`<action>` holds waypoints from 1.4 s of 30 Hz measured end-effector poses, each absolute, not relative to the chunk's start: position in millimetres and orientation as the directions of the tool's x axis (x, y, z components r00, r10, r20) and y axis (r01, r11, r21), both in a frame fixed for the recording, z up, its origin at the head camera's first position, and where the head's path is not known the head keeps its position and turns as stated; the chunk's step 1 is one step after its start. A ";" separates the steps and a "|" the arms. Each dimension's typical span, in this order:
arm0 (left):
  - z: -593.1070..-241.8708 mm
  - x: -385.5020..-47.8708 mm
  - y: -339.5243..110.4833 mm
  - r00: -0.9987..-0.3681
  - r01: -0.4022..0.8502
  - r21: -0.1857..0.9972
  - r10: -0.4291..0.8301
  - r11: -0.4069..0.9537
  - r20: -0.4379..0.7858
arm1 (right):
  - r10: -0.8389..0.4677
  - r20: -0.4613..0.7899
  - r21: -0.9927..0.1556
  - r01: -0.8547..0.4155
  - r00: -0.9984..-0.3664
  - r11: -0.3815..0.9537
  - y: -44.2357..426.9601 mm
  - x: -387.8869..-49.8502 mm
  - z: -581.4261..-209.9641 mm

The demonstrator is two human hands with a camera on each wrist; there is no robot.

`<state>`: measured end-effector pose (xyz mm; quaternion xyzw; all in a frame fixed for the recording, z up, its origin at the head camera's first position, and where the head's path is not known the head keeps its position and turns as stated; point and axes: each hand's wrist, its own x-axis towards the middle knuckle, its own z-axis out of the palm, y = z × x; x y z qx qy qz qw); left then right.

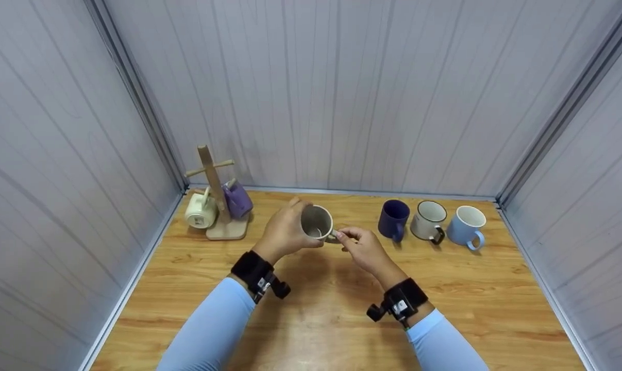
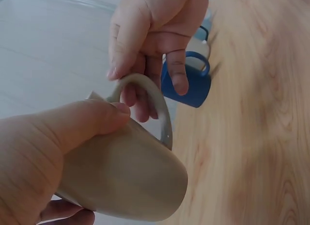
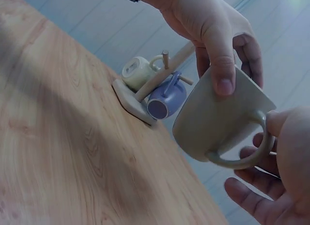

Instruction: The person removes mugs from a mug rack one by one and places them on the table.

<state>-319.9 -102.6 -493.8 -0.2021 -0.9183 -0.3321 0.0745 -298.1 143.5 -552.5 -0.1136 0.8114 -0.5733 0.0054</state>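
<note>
Two hands, one mug, and it's all about the grip right now

So the left hand [image 1: 290, 229] is wrapped around the body of a grey-beige mug [image 2: 131, 171], thumb up near the rim, while the right hand [image 1: 365, 250] has a light pinch on its handle [image 3: 237, 164], thumb on one side, the other fingers loosely spread. The mug's tilted, up off the surface [image 1: 311, 330], right between the two hands.

My read: the step in hand is sorting out the hold in mid-air. Next move calls for one hand to clearly own the weight before the other eases off, imo. That right-hand pinch looks too light to carry it solo.

Just past the right hand and off to its right, there's a dark blue mug [image 1: 392, 226], then a white one with a dark rim [image 1: 423, 228], then a light blue one [image 1: 461, 230]. Beyond the left hand, to its left, stands a wooden rack [image 1: 213, 180] with a cream mug [image 1: 201, 210] and a purple mug [image 1: 238, 200] hanging low, upper pegs bare.
</note>
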 end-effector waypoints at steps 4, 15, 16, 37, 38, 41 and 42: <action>-496.1 -320.3 -100.1 -0.901 0.434 0.563 0.351 0.703 0.256 | -0.224 0.111 -0.914 -0.188 -0.968 0.359 143.2 -297.7 -552.0; -505.1 -324.9 -100.4 -0.855 0.517 0.523 0.436 0.677 0.281 | -0.291 0.034 -0.797 -0.202 -0.956 0.569 142.7 -299.0 -548.1; -507.0 -325.1 -100.6 -0.855 0.517 0.535 0.438 0.668 0.279 | -0.295 0.018 -0.795 -0.193 -0.955 0.576 142.3 -298.8 -546.7; -554.8 -320.7 -87.9 -0.938 0.346 0.654 0.223 0.672 0.267 | -0.071 -0.035 -0.926 0.006 -0.997 0.378 143.3 -310.5 -578.8; -555.7 -320.4 -85.7 -0.936 0.346 0.634 0.212 0.691 0.280 | -0.047 -0.035 -0.930 0.015 -0.998 0.367 144.8 -311.8 -580.6; -555.7 -320.3 -76.6 -0.929 0.351 0.576 0.198 0.738 0.313 | 0.038 -0.041 -0.945 0.051 -0.998 0.324 150.5 -316.4 -586.0; -555.3 -320.5 -73.0 -0.926 0.356 0.560 0.202 0.748 0.318 | 0.067 -0.043 -0.946 0.062 -0.997 0.318 152.6 -318.0 -587.6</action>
